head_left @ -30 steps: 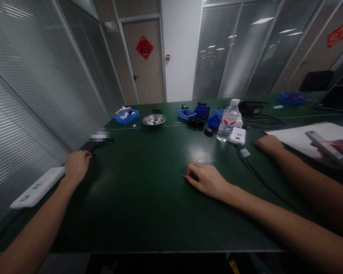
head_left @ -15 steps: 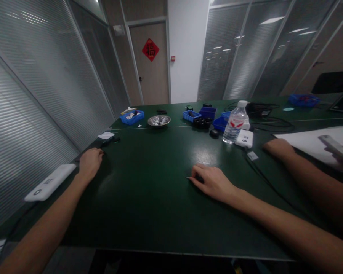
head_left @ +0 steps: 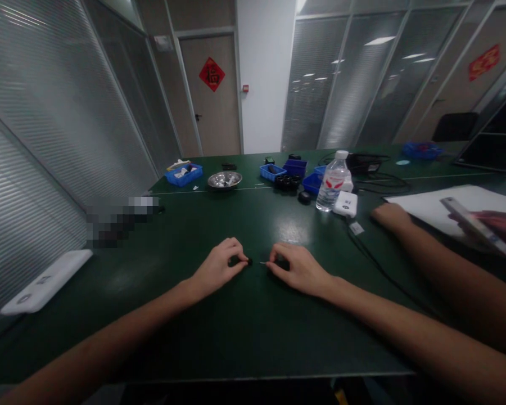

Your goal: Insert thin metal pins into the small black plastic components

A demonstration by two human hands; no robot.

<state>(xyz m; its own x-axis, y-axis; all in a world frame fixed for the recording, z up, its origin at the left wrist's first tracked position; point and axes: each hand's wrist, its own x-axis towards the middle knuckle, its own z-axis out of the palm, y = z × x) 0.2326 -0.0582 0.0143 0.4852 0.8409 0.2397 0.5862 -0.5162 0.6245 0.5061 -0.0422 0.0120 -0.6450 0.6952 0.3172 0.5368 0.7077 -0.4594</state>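
Observation:
My left hand (head_left: pixel 221 264) pinches a small black piece (head_left: pixel 249 261) between thumb and forefinger, just above the green table (head_left: pixel 219 332). Facing it, my right hand (head_left: pixel 299 267) is closed in a pinch on a thin, pale, pin-like piece (head_left: pixel 262 262) whose tip points left toward the black piece. A narrow gap separates the two pieces. Both are too small for me to tell their exact kind. My fingers hide the rest of the thin piece.
Farther back stand a metal bowl (head_left: pixel 225 181), blue trays (head_left: pixel 184 175) and a water bottle (head_left: pixel 333 183) beside a white power bank (head_left: pixel 346 203). Another white power bank (head_left: pixel 46 282) lies at left. At right rest another person's forearms (head_left: pixel 430 264), one hand holding a phone (head_left: pixel 476 225).
My left hand has come from the table's left side to the middle, now holding the small black piece close to my right hand. The view has turned slightly right.

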